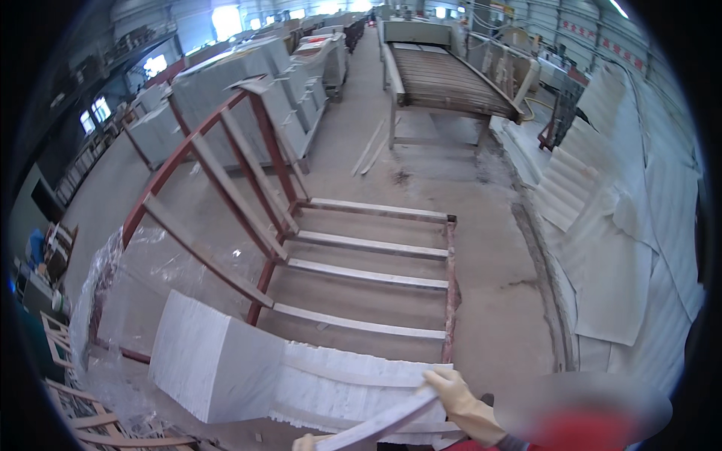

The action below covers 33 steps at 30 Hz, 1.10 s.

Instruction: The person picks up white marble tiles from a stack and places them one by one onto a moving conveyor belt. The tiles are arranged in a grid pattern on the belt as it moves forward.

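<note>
A long pale strip (380, 422), seemingly stone, slants across the bottom of the head view. Its right end is held by my right hand (455, 397), in a cream glove with the fingers closed around it. My left hand (304, 443), also gloved, grips the lower left end; the picture's edge cuts most of that hand off. Under and behind the strip lie white veined stone strips (338, 379), side by side on a rack. Left of these stands a thick block of stacked white stone slabs (203, 361).
A dark red metal rack (265, 289) with pale crossbars and slanted uprights stretches ahead. Clear plastic wrap (113, 316) hangs at its left. White foam sheeting (609, 278) lies along the right. Farther off are a roller conveyor (451, 75) and stone stacks (248, 90). A blurred patch covers the lower right.
</note>
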Each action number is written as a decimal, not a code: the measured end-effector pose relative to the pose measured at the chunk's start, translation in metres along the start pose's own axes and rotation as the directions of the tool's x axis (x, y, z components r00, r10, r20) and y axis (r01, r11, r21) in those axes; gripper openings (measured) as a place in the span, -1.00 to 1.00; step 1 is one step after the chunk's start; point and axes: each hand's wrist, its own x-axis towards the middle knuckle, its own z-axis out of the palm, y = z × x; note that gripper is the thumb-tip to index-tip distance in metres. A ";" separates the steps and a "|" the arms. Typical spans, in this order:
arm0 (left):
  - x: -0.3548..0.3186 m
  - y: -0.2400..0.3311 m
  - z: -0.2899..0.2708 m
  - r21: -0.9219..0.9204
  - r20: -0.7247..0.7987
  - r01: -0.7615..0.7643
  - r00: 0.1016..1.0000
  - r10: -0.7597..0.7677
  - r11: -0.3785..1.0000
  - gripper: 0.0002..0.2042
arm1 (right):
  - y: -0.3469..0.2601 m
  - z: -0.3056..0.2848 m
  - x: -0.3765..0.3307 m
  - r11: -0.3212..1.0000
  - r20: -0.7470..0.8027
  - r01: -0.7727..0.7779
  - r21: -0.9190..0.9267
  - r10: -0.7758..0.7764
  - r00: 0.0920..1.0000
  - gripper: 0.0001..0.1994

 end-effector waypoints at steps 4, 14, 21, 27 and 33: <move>-0.049 -0.044 0.068 0.288 0.181 -0.229 0.966 0.182 0.930 -0.76 | -0.024 -0.121 -0.051 0.972 -0.183 -0.129 0.199 0.166 0.969 -0.71; -0.201 -0.077 0.278 0.279 0.653 -0.184 0.756 -0.046 0.942 -0.67 | -0.006 -0.386 -0.111 0.881 -0.537 0.088 0.464 0.201 0.820 -0.73; -0.317 -0.017 0.417 0.191 0.752 0.060 0.632 -0.185 0.980 -0.75 | -0.041 -0.507 -0.131 0.948 -0.791 0.147 0.281 0.142 0.595 -0.66; -0.303 -0.032 0.488 0.161 0.705 0.097 0.685 -0.183 0.982 -0.76 | -0.051 -0.555 -0.074 0.972 -0.779 0.147 0.185 0.054 0.624 -0.68; -0.258 0.000 0.596 0.113 0.673 0.072 0.729 -0.130 0.991 -0.76 | -0.060 -0.580 0.053 0.860 -0.743 0.283 0.424 0.152 0.652 -0.72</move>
